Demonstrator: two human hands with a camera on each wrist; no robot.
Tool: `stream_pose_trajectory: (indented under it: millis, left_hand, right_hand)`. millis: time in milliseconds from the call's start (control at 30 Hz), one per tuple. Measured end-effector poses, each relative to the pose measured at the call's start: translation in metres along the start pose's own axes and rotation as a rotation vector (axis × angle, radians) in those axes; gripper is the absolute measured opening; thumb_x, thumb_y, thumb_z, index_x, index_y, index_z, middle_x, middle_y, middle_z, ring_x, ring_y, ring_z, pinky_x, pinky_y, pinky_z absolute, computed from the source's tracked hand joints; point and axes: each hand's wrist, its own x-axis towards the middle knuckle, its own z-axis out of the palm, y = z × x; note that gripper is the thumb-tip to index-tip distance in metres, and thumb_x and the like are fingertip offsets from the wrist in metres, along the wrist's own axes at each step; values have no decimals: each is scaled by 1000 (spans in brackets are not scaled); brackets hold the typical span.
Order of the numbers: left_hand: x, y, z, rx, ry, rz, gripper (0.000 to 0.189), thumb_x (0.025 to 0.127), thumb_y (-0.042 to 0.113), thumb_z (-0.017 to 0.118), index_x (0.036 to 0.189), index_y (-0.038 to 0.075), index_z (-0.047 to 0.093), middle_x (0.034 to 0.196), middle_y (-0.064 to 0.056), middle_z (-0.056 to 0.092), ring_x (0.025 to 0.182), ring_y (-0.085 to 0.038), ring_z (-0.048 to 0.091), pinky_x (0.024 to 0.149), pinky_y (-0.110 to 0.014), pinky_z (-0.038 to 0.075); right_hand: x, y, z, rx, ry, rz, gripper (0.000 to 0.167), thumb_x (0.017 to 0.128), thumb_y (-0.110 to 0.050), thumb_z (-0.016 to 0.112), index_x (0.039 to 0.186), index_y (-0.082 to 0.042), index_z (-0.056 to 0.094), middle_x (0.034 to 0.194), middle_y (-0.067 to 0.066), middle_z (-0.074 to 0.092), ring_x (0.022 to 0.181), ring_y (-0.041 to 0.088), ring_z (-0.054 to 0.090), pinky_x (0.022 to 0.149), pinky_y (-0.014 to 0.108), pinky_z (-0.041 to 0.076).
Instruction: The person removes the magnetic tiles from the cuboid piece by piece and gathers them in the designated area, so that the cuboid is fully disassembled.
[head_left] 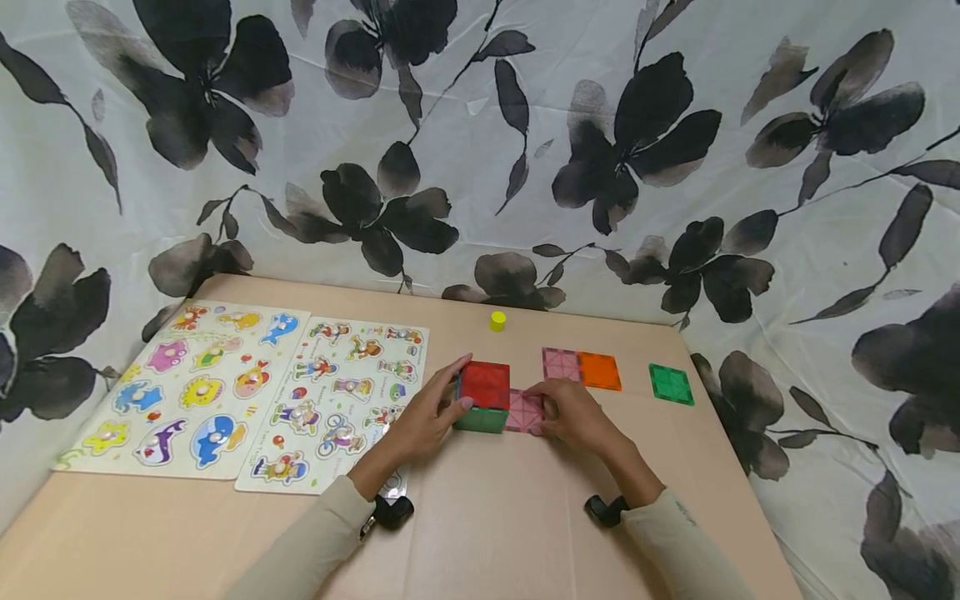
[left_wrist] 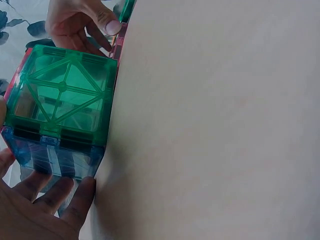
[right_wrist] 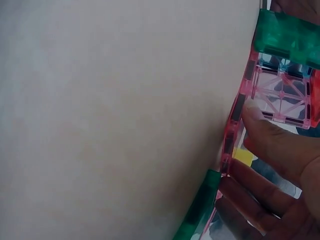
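Near tabletop [head_left: 495, 517] passable; tile cube [head_left: 484, 386] obstructs beyond.

1. Left arm [head_left: 303, 542] reaches from the near side, slanting far and right.
2. Left grip [head_left: 426, 412] holds with thumb nearer and fingers farther, fingertips pointing right.
3. Right arm [head_left: 678, 546] slants far and left.
4. Right grip [head_left: 577, 417] pinches, thumb opposed to bent fingers.
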Motion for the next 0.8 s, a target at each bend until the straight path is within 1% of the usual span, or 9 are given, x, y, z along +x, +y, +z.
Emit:
stream_pose_trajectory:
  millis: [67,133,200,300,400,500,633,700,800]
  left_hand:
    - [-1,1,-1,3,0,-3,70,110,29,59,170,29,23,173,-11,31,158,-38,38,124,-62,39]
    - [-1,2,-1,7,-4,-5,70,110,29,59,171,28,23,173,-11,32,158,-38,38,124,-62,39]
    - [-1,3,-1,6,-9,-8,70,110,30,59,171,28,23,173,-11,32,158,-38,38,123,-61,40]
    - [0,4,-2,9,-11,-10,70,110,29,59,171,27,23,173,-12,32,158,-38,39,123,-60,41]
    - [0,4,-2,13,-9,-14,71,110,29,60,170,28,24,173,-12,32,158,-38,39,123,-60,41]
    - [1,5,-3,15,-10,-18,71,110,29,60,170,28,24,173,-11,32,158,-38,39,123,-59,41]
    - [0,5,-3,9,-11,-19,70,110,30,59,170,28,23,173,-12,32,158,-38,39,123,-60,41]
    - [0,4,-2,4,-10,-16,71,110,30,59,171,27,23,173,-12,32,158,-39,38,123,-60,42]
    - [0,3,-2,0,-11,-15,71,110,30,59,171,28,23,173,-12,32,158,-39,38,123,-60,42]
  right_hand:
    - [0,-1,0,-8,11,-3,56,78,-15,95,130,-14,76,127,4,74,125,28,62,111,55,53]
    - [0,-1,0,-5,17,-8,55,76,-15,96,128,-14,77,124,4,73,120,27,62,106,52,56]
    - [-1,0,0,7,23,-21,54,74,-14,98,124,-14,77,119,4,72,111,24,61,96,46,59]
    - [-3,1,-1,32,39,-35,48,74,-12,98,116,-16,76,111,4,67,100,21,58,83,35,55]
    - [-8,4,-5,74,49,-34,38,77,-7,95,107,-18,74,103,2,65,95,19,57,79,29,53]
    - [-13,7,-10,130,29,-26,29,83,0,88,100,-19,75,97,1,66,90,20,57,75,26,52]
    - [-23,14,-19,244,-45,-14,24,89,3,77,98,-19,77,94,3,69,81,21,57,68,24,52]
    - [-28,19,-24,308,-68,-6,18,92,0,76,99,-17,79,96,5,70,78,21,57,64,23,51]
    - [-37,28,-30,386,-60,15,9,95,-7,78,101,-13,80,101,9,72,73,22,58,60,24,50]
